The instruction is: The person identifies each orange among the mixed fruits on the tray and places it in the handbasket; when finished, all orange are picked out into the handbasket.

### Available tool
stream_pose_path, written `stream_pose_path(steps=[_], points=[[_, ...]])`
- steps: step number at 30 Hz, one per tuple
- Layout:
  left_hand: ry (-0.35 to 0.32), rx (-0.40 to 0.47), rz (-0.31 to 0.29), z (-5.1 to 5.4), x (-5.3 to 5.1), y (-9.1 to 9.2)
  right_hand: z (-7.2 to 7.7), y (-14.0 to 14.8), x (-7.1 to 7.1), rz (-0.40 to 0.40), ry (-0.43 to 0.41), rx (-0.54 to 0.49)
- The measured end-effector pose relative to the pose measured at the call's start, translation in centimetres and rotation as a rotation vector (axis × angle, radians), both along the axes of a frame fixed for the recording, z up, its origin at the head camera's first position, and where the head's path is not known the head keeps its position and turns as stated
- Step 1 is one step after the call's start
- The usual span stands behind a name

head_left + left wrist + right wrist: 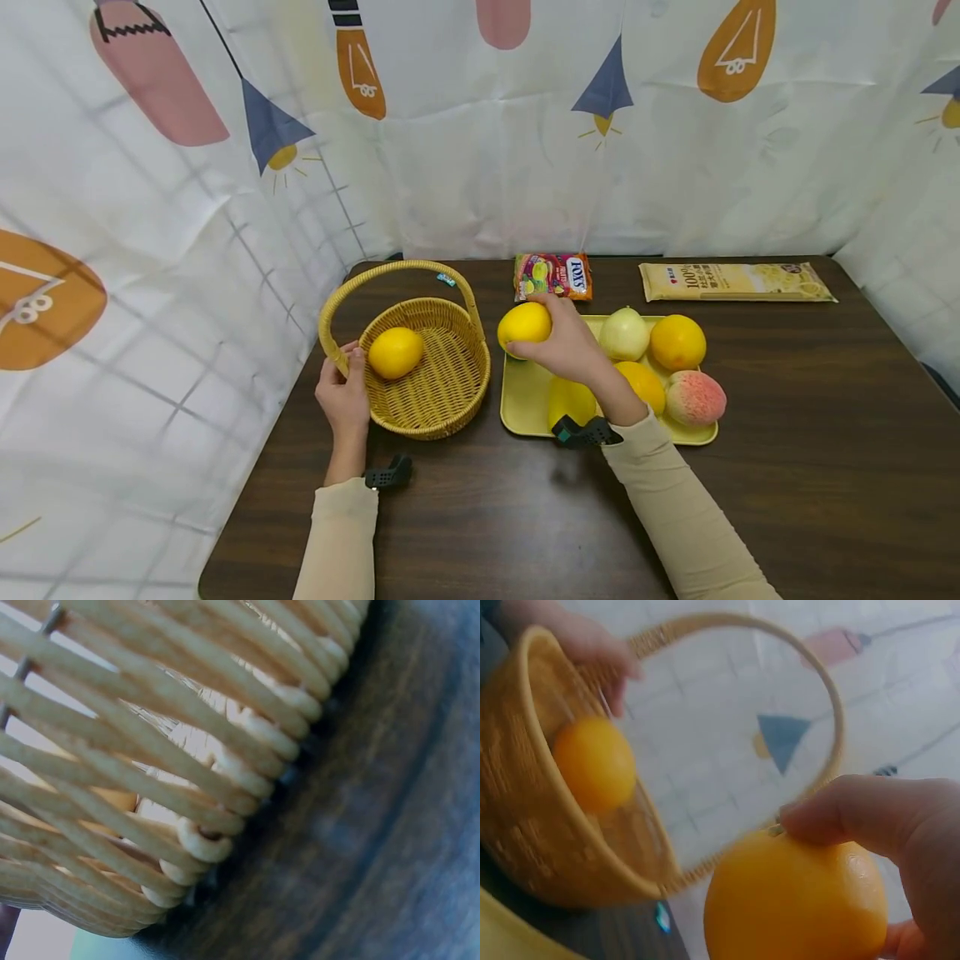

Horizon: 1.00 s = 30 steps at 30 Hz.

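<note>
At the left stands a round wicker basket (450, 421) with a tall arched handle. One orange (396, 352) lies inside it. My left hand (345, 392) grips the handle's left base at the rim; its camera shows only the woven wall (172, 735) close up, with the fingers hidden. To the basket's right, my right hand (566, 342) holds another orange (795, 900) between thumb and fingers, over the left edge of a yellow tray (521, 408). On this tray lie a pale green fruit (624, 335), a peach (696, 397), oranges (678, 342) and a yellow fruit (570, 402) partly behind the wrist.
Behind the tray a red FOX'S candy bag (553, 277) lies on the dark wooden table (465, 517). A long yellow food packet (738, 282) lies at the back right. A printed white curtain (480, 167) hangs along the back and left edges.
</note>
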<state>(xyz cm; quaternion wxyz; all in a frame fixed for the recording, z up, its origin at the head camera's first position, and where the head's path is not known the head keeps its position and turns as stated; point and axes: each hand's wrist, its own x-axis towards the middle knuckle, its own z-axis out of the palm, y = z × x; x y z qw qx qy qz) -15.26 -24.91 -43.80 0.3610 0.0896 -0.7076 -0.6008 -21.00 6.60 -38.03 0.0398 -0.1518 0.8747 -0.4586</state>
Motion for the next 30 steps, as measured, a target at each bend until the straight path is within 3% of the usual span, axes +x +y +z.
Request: stream_pose_path(steps=[9,15,21,25,30], points=[[-0.012,-0.009,-0.002,-0.1,0.0,0.2,-0.4,-5.0,3.4,0.127,0.048,-0.109],[-0.010,-0.009,-0.001,-0.1,0.0,0.2,-1.9,-7.9,4.3,0.146,0.087,-0.184],[-0.007,-0.001,0.014,-0.2,0.2,0.1,-3.8,-10.5,4.5,0.124,0.123,-0.176],[0.009,-0.008,0.019,-0.2,0.2,0.1,-4.1,-11.9,4.4,0.077,0.156,-0.131],[0.017,-0.016,0.012,-0.2,0.0,0.1,-3.7,-13.1,4.0,-0.009,0.081,-0.145]])
